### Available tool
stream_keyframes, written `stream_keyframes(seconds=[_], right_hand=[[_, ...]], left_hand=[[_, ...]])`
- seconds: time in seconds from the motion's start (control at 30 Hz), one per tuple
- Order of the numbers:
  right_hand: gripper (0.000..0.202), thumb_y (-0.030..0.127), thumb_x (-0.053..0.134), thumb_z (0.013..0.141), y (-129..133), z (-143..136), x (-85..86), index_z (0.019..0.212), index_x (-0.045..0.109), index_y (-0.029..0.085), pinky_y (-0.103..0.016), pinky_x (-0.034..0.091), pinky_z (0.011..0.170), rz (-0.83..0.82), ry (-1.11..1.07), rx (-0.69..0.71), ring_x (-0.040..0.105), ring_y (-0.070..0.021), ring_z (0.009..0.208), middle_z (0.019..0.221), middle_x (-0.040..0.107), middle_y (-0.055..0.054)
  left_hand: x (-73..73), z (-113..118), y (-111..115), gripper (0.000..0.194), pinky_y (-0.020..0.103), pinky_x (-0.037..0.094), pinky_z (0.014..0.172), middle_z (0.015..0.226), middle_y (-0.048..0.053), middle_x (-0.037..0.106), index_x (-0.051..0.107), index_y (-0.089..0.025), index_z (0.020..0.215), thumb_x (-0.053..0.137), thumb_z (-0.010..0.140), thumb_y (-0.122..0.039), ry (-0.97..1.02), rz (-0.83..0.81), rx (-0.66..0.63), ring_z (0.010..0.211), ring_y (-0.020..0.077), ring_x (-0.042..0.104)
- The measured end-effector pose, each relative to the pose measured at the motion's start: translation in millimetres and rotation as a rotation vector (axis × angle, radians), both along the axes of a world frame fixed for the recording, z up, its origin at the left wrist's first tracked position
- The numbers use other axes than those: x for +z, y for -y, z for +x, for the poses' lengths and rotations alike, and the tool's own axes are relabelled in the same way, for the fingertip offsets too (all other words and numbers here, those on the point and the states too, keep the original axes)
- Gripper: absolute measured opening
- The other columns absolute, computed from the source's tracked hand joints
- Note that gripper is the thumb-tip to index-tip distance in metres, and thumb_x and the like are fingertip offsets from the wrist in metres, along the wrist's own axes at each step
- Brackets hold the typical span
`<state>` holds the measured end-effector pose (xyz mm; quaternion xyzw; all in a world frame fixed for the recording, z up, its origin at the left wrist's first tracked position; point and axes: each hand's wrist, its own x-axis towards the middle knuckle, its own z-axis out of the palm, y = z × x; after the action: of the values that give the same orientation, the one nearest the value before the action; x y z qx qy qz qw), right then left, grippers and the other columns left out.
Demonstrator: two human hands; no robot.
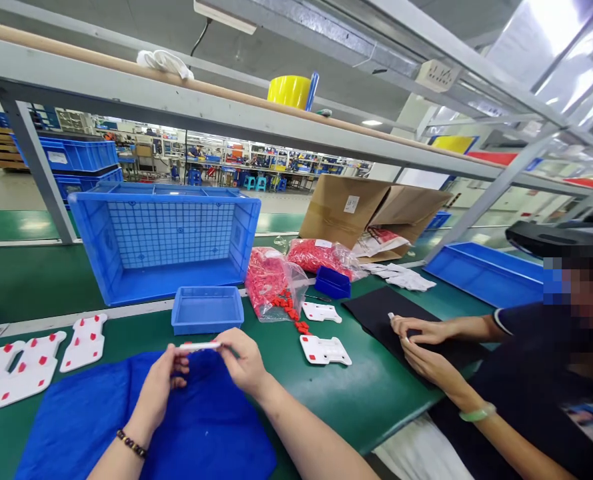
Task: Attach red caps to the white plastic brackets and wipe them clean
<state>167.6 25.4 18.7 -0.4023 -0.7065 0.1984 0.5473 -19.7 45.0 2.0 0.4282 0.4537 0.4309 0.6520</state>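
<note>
A thin white plate (199,347), seen nearly edge-on, is held level above a blue cloth (196,420). My left hand (163,380), with a beaded bracelet on its wrist, grips the plate's left end. At its right end, the fingers of my right hand (241,363) pinch it. Several white plates with red pieces (83,341) lie at the left of the green table. Two more white plates, one of them nearer (325,350), lie to the right of my right hand, close to some loose red pieces (303,327).
Behind my hands stand a small blue tray (207,310) and a large blue crate (176,277). Bags of red pieces (271,277) and a cardboard box (343,207) are farther back. At the right, a co-worker's hands (423,340) are over a black mat (376,310).
</note>
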Motion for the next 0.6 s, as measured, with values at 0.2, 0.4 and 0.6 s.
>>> stream_keyframes(seconds=[0.2, 0.4, 0.6], right_hand=[[0.024, 0.037, 0.056, 0.077, 1.7, 0.2, 0.9, 0.094, 0.06, 0.021, -0.032, 0.042, 0.078, 0.31, 0.414, 0.133, 0.056, -0.0178, 0.086, 0.091, 0.065, -0.006], [0.023, 0.027, 0.044, 0.085, -21.7, 75.8, 2.8, 0.074, 0.062, 0.018, -0.031, 0.038, 0.075, 0.004, 0.463, -0.559, 0.052, -0.0184, 0.079, 0.076, 0.06, -0.007], [0.021, 0.03, 0.049, 0.081, -28.4, 155.5, -16.7, 0.09, 0.062, 0.017, -0.033, 0.036, 0.08, -0.637, 0.769, -1.007, 0.051, -0.0232, 0.095, 0.097, 0.059, -0.011]], left_hand=[[5.2, -5.1, -0.5, 0.029, 0.021, 0.047, 0.048, 0.066, 0.001, 0.064, 0.06, -0.013, 0.088, 0.068, 0.068, -0.032, 0.201, -0.275, -0.154, 0.053, 0.0112, 0.059], [5.9, -3.5, -0.2, 0.033, 0.033, 0.051, 0.07, 0.091, 0.005, 0.068, 0.057, -0.018, 0.098, 0.067, 0.067, -0.02, 0.263, -0.239, -0.219, 0.078, 0.0203, 0.066], [8.4, -0.4, 1.1, 0.027, 0.03, 0.051, 0.063, 0.084, 0.006, 0.069, 0.058, -0.016, 0.091, 0.064, 0.066, -0.023, 0.18, -0.229, -0.167, 0.072, 0.0205, 0.066]])
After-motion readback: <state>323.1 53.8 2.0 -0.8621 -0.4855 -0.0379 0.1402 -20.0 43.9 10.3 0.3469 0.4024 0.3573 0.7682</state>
